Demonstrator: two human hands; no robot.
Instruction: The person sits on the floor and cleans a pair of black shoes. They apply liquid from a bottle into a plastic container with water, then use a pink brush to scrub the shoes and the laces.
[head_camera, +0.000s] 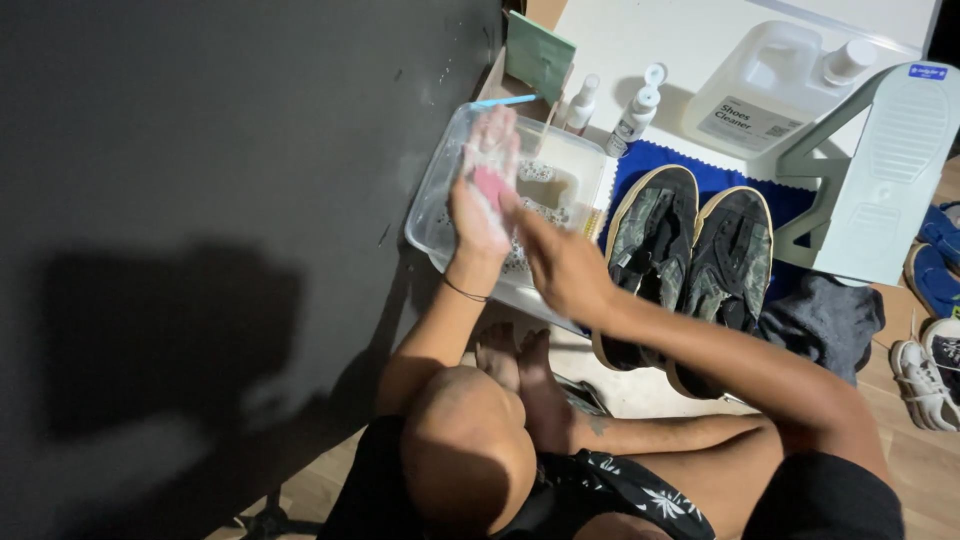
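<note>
My left hand (484, 190) is raised over a clear plastic tub (432, 215) of soapy water, with a small pink object (492, 185) lying in its foamy palm and the fingers stretched out. Next to it, my right hand (556, 262) is held flat with fingers extended, its fingertips touching the left palm beside the pink object. A pair of green camouflage slip-on shoes (690, 260) stands on a blue cloth (720, 175) just right of the tub. I sit cross-legged on the floor, knees below the hands.
A dark wall fills the left. Behind the tub are a blue-handled brush (505, 101), two small spray bottles (610, 110), a large white jug (770, 90) and a pale green shoe stand (885, 170). A grey cloth (825, 320) and other shoes (935, 330) lie at the right.
</note>
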